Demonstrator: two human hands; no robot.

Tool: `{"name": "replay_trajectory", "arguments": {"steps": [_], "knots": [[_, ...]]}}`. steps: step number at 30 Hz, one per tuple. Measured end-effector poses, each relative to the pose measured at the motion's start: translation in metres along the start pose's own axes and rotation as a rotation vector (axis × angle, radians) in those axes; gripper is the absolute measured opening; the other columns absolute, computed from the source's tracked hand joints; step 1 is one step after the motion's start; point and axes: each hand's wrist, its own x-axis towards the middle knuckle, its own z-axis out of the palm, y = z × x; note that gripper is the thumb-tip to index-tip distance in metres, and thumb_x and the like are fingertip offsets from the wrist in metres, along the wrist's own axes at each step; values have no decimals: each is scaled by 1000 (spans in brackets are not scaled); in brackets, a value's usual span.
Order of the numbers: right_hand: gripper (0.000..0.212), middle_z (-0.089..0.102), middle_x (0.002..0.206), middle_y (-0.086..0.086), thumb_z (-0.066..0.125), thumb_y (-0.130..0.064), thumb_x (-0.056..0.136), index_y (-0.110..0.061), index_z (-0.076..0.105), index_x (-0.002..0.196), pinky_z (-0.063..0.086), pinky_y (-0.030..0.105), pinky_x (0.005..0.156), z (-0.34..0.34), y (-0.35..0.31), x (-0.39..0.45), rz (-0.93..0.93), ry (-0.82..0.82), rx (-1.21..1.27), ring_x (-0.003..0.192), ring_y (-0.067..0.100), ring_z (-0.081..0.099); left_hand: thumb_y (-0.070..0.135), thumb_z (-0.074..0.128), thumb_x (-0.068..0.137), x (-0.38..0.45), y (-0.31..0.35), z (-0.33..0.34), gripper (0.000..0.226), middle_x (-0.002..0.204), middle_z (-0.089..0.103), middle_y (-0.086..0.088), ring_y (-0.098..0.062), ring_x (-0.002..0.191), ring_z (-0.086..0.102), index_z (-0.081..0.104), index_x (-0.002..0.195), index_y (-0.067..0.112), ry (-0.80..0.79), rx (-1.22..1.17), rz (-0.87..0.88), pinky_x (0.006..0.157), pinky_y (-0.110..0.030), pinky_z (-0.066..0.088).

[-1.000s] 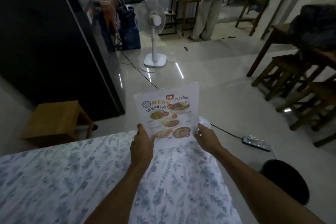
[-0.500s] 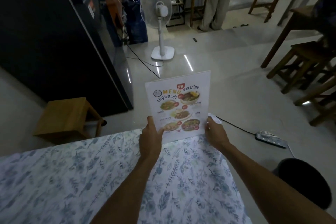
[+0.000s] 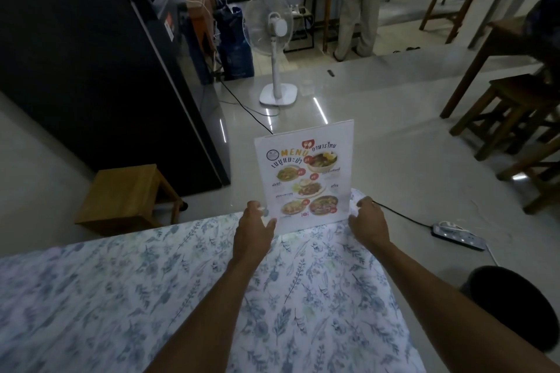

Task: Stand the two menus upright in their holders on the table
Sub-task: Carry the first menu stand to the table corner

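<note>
One white menu (image 3: 306, 172) with food photos and the word MENU stands upright near the far edge of the table (image 3: 151, 281), which has a blue floral cloth. My left hand (image 3: 254, 230) grips its lower left corner, thumb on the front. My right hand (image 3: 365, 221) holds its lower right edge. The holder at the menu's foot is hidden or too clear to make out. No second menu is in view.
Beyond the table edge is a shiny floor with a wooden stool (image 3: 127, 194) at left, a white standing fan (image 3: 274, 48), a power strip (image 3: 459, 236) and a cable. Wooden stools (image 3: 515, 118) stand at right. A person (image 3: 359, 3) stands far back. A dark cabinet (image 3: 91, 54) is at left.
The menu has stayed upright at the far table edge with both hands at its bottom corners. My head has moved a little, so the view has shifted.
</note>
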Motion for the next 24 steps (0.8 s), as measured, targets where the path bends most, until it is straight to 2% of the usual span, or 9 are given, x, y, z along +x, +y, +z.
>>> {"name": "replay_trajectory", "arguments": {"steps": [2, 5, 12, 19, 24], "knots": [[25, 65, 109, 19, 63, -12, 86, -3, 55, 109, 44, 30, 72, 1, 2, -19, -11, 3, 6, 98, 34, 63, 31, 68, 88, -16, -8, -8, 44, 120, 62, -4, -23, 102, 64, 45, 123, 19, -9, -8, -23, 84, -40, 54], [24, 69, 106, 13, 63, -18, 86, -11, 57, 108, 53, 35, 78, 7, -4, -55, -30, -17, 17, 95, 29, 66, 31, 66, 89, -48, -26, -24, 42, 119, 62, -6, -23, 100, 63, 47, 123, 17, -15, -22, -76, 85, -40, 55], [24, 72, 102, 12, 65, -21, 88, -12, 60, 109, 54, 37, 81, 50, -50, -166, -177, -178, 55, 98, 30, 67, 30, 66, 89, -142, -85, -81, 38, 118, 63, -7, -22, 100, 63, 49, 120, 16, -3, -42, -176, 87, -38, 55], [25, 72, 100, 6, 65, -23, 89, -14, 60, 111, 51, 31, 73, 102, -126, -286, -265, -311, 150, 92, 25, 67, 30, 68, 87, -214, -141, -151, 36, 111, 65, -8, -22, 96, 65, 52, 115, 14, 42, -59, -146, 84, -37, 55], [26, 69, 96, 4, 63, -22, 90, -14, 58, 114, 54, 34, 69, 139, -169, -367, -306, -361, 149, 84, 23, 65, 32, 66, 88, -268, -195, -202, 30, 109, 62, -4, -21, 98, 63, 54, 111, 17, -3, -72, -110, 83, -38, 55]]}}
